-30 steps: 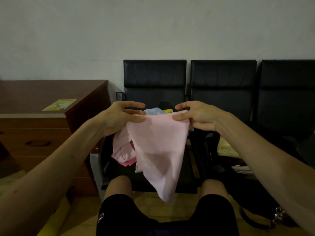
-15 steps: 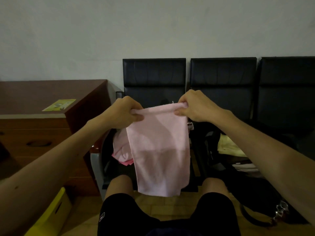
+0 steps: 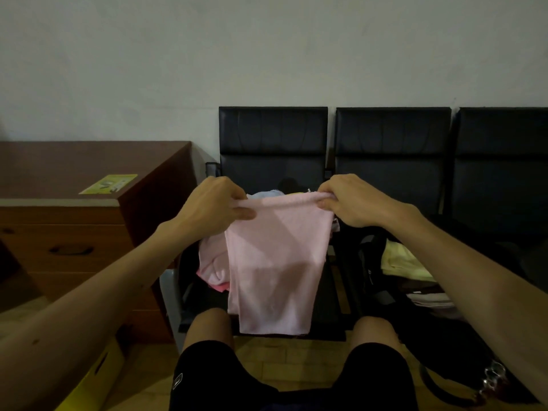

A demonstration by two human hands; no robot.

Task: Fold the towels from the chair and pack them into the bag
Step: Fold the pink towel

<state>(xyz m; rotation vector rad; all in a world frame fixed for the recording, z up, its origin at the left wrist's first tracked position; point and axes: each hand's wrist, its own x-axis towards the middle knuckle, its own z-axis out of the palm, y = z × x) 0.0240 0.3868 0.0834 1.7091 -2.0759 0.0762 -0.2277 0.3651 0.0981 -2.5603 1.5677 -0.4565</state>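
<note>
Left grip point(image 3: 216, 203), right grip point(image 3: 353, 200) pinch pink towel point(image 3: 275, 262) at top edge; bottom hangs free.

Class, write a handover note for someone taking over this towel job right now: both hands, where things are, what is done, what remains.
The left hand and right hand each pinch a top corner of the pink towel, which hangs flat.
More crumpled pink towels and a pale blue one lie on the chair.
The black bag sits open on the next seat, a pale yellow towel inside.
Left: finish folding, pack, repeat.
</note>
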